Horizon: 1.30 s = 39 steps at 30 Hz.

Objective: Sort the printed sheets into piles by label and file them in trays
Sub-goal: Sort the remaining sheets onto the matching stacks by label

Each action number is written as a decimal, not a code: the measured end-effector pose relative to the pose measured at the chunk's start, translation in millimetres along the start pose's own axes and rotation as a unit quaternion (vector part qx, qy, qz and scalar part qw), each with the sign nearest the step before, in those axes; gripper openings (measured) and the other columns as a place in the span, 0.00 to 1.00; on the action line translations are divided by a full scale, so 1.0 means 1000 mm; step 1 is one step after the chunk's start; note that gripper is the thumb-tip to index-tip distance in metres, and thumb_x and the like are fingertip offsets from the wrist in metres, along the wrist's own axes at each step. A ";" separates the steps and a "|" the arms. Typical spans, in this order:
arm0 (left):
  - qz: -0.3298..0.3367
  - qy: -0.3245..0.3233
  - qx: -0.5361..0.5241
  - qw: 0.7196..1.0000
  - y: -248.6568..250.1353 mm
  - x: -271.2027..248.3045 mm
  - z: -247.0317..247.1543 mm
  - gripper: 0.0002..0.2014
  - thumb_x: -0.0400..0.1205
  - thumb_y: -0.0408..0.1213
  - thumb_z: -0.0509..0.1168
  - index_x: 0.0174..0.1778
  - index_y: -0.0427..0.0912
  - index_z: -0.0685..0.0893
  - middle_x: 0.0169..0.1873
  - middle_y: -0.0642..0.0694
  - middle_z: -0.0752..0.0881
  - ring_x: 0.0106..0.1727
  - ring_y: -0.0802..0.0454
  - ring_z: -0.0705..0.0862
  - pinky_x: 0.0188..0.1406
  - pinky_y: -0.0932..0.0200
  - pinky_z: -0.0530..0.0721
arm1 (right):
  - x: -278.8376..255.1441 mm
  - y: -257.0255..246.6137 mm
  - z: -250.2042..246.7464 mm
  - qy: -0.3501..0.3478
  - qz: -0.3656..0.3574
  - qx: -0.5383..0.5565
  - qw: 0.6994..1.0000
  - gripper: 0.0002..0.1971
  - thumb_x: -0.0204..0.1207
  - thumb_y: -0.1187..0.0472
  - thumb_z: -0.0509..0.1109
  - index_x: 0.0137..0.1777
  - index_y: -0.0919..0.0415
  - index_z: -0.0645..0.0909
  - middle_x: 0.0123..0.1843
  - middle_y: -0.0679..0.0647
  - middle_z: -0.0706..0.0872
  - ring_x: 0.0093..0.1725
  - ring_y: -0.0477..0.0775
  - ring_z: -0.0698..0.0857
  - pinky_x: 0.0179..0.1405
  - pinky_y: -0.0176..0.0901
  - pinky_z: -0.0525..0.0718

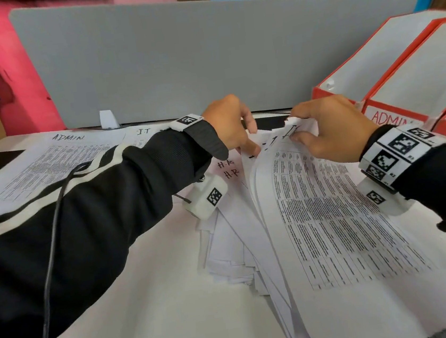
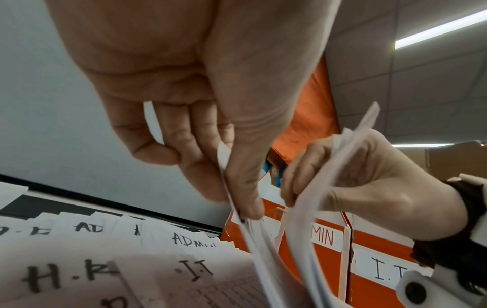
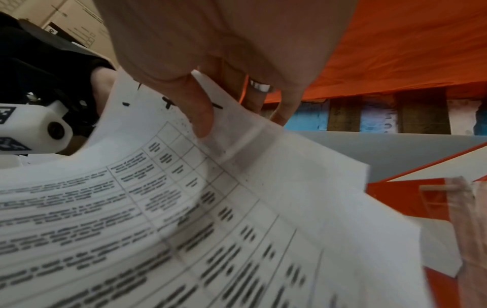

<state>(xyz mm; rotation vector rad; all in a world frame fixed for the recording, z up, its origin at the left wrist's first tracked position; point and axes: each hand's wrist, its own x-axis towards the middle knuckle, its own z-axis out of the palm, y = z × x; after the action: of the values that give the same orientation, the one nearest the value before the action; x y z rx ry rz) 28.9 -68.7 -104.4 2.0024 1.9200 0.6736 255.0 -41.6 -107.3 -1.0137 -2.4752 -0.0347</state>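
— What sits at the left of the frame?

— A sorted sheet headed ADMIN, lying flat on the desk.

— And the middle?

— The left hand pinches the top edges of a few sheets in the stack, thumb against fingers.

— Further right?

— The right hand pinches the curled top corner of the uppermost sheets (light, floppy, likely to cling together). The top margin looks the best hold. The trays stand at the right edge.
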 end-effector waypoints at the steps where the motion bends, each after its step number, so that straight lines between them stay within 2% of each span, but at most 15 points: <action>1: -0.003 0.005 -0.008 1.000 -0.001 -0.001 -0.001 0.17 0.60 0.36 0.88 0.39 0.49 0.88 0.30 0.50 0.88 0.34 0.50 0.87 0.38 0.58 0.87 | 0.000 0.000 0.001 0.007 0.001 -0.007 1.000 0.07 0.79 0.64 0.77 0.55 0.58 0.90 0.30 0.37 0.79 0.30 0.37 0.78 0.41 0.43 0.76; 3: -0.002 0.012 -0.017 1.000 -0.005 -0.002 -0.001 0.20 0.59 0.40 0.89 0.43 0.50 0.90 0.35 0.51 0.88 0.35 0.52 0.84 0.40 0.58 0.84 | 0.000 0.000 0.002 -0.007 0.011 -0.009 1.000 0.09 0.79 0.62 0.78 0.58 0.60 0.90 0.33 0.39 0.83 0.31 0.41 0.76 0.44 0.42 0.77; 5: -0.005 0.014 -0.015 1.000 -0.009 -0.003 -0.003 0.23 0.60 0.47 0.89 0.48 0.48 0.90 0.37 0.52 0.88 0.33 0.55 0.81 0.37 0.60 0.79 | -0.001 0.003 0.001 -0.031 0.018 0.000 0.999 0.11 0.78 0.60 0.79 0.60 0.58 0.90 0.43 0.48 0.91 0.41 0.52 0.84 0.51 0.47 0.83; 7: -0.003 0.007 -0.027 1.000 -0.013 -0.004 -0.006 0.20 0.63 0.49 0.87 0.45 0.46 0.92 0.35 0.49 0.91 0.30 0.52 0.81 0.33 0.61 0.78 | -0.003 0.002 0.002 -0.044 0.016 -0.001 0.999 0.08 0.77 0.60 0.79 0.55 0.57 0.91 0.39 0.50 0.90 0.40 0.57 0.86 0.48 0.51 0.86; 8: 0.001 0.001 -0.037 0.999 -0.015 -0.004 -0.007 0.17 0.65 0.48 0.87 0.44 0.46 0.94 0.36 0.47 0.92 0.30 0.49 0.84 0.33 0.61 0.81 | -0.004 0.001 0.004 -0.047 0.012 -0.002 0.999 0.07 0.77 0.60 0.79 0.53 0.56 0.91 0.40 0.51 0.90 0.42 0.58 0.87 0.50 0.53 0.87; 10: 0.011 -0.008 -0.053 0.999 -0.016 -0.005 -0.008 0.15 0.67 0.45 0.86 0.45 0.45 0.93 0.39 0.45 0.94 0.35 0.44 0.90 0.38 0.56 0.89 | -0.005 -0.002 0.007 -0.048 0.007 0.004 0.999 0.12 0.76 0.61 0.79 0.59 0.55 0.91 0.54 0.49 0.93 0.55 0.56 0.89 0.62 0.55 0.86; 12: 0.023 -0.012 -0.059 0.998 -0.016 -0.006 -0.006 0.16 0.67 0.42 0.86 0.47 0.46 0.91 0.39 0.47 0.94 0.35 0.50 0.90 0.39 0.57 0.89 | -0.005 -0.006 0.011 -0.047 -0.012 -0.005 0.999 0.16 0.75 0.62 0.80 0.63 0.55 0.90 0.67 0.44 0.88 0.65 0.52 0.85 0.69 0.54 0.82; 14: 0.037 -0.010 -0.080 0.996 -0.014 -0.007 -0.004 0.18 0.65 0.38 0.87 0.47 0.47 0.89 0.35 0.51 0.92 0.28 0.59 0.85 0.33 0.65 0.82 | -0.003 -0.007 0.015 -0.050 -0.026 -0.018 0.998 0.15 0.74 0.60 0.80 0.60 0.55 0.90 0.72 0.40 0.83 0.66 0.51 0.84 0.68 0.54 0.81; 18: 0.056 -0.003 -0.134 0.989 -0.014 -0.006 -0.001 0.18 0.65 0.29 0.85 0.46 0.46 0.87 0.29 0.55 0.86 0.22 0.66 0.78 0.24 0.70 0.76 | -0.002 -0.011 0.016 -0.058 -0.017 -0.001 0.998 0.11 0.74 0.60 0.78 0.57 0.53 0.91 0.61 0.42 0.86 0.57 0.53 0.85 0.59 0.50 0.84; 22: 0.055 0.003 -0.155 0.986 -0.020 -0.005 -0.003 0.13 0.75 0.35 0.81 0.55 0.42 0.90 0.40 0.47 0.91 0.31 0.59 0.84 0.31 0.65 0.83 | -0.002 -0.010 0.008 -0.050 0.017 -0.009 0.999 0.04 0.74 0.63 0.78 0.46 0.55 0.87 0.41 0.52 0.88 0.44 0.60 0.85 0.48 0.57 0.87; 26: 0.046 0.004 -0.144 0.989 -0.030 -0.004 -0.007 0.11 0.82 0.32 0.72 0.58 0.47 0.89 0.46 0.47 0.92 0.40 0.46 0.91 0.36 0.51 0.91 | -0.003 0.003 -0.008 -0.029 0.071 0.066 0.995 0.22 0.71 0.68 0.81 0.55 0.44 0.77 0.46 0.44 0.87 0.50 0.53 0.88 0.53 0.53 0.88; 30: 0.053 0.006 -0.168 0.984 -0.019 -0.007 -0.003 0.12 0.81 0.30 0.74 0.59 0.38 0.87 0.34 0.49 0.87 0.24 0.64 0.85 0.27 0.67 0.85 | 0.002 0.004 -0.013 -0.006 0.078 0.087 0.993 0.35 0.69 0.66 0.83 0.72 0.36 0.78 0.49 0.48 0.85 0.54 0.50 0.85 0.62 0.49 0.83; 32: 0.082 -0.022 -0.180 0.980 -0.006 -0.009 0.001 0.10 0.81 0.27 0.73 0.58 0.38 0.86 0.31 0.47 0.87 0.24 0.63 0.85 0.29 0.66 0.86 | 0.008 0.002 -0.013 -0.030 0.056 0.055 0.996 0.31 0.71 0.66 0.82 0.72 0.42 0.83 0.49 0.50 0.87 0.53 0.53 0.85 0.59 0.48 0.83; 35: 0.102 -0.067 -0.212 0.970 0.005 -0.011 0.005 0.10 0.82 0.28 0.72 0.58 0.37 0.86 0.37 0.38 0.92 0.34 0.54 0.89 0.42 0.55 0.92 | 0.013 0.006 -0.018 -0.050 0.027 -0.026 0.998 0.08 0.72 0.64 0.80 0.49 0.56 0.89 0.41 0.57 0.87 0.46 0.66 0.85 0.49 0.55 0.85; 39: 0.044 -0.071 -0.251 0.964 -0.013 -0.013 -0.004 0.07 0.83 0.34 0.74 0.53 0.38 0.86 0.42 0.40 0.94 0.42 0.46 0.94 0.39 0.56 0.84 | 0.002 0.032 -0.034 -0.019 0.036 -0.038 0.998 0.08 0.70 0.66 0.82 0.46 0.56 0.89 0.52 0.56 0.82 0.50 0.63 0.82 0.55 0.53 0.79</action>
<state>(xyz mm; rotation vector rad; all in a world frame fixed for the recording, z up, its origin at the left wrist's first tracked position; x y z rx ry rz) 15.7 -81.2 -109.0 1.7622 1.4059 0.9040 289.5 -23.4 -80.8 -1.1448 -2.4864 -0.0868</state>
